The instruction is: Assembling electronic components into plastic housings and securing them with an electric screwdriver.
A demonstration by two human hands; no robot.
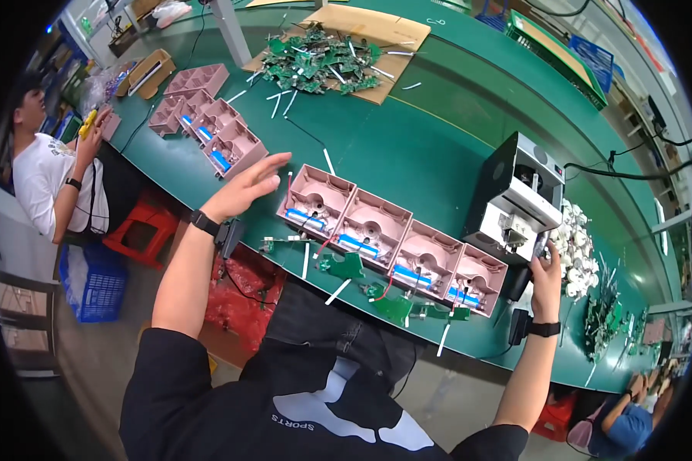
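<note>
My left hand [246, 188] is open, its fingers stretched out just past the left end of a joined row of pink plastic housings [370, 223]. It appears to hold nothing. Each housing has a blue cylindrical battery [359, 246] along its near side. Red wires run from some housings to green circuit boards [342, 265] lying along the table's near edge. At the right, my right hand [546, 284] has thumb and fingers around the lower corner of a black and silver benchtop machine [515, 201]. Part of that grip is hidden.
More pink housings [234, 142] lie at the left. Circuit boards are heaped on cardboard [400, 34] at the back. White parts [577, 250] are piled beyond the machine, beside more boards [603, 315]. A co-worker [54, 177] sits at the left; another person [630, 419] is at lower right.
</note>
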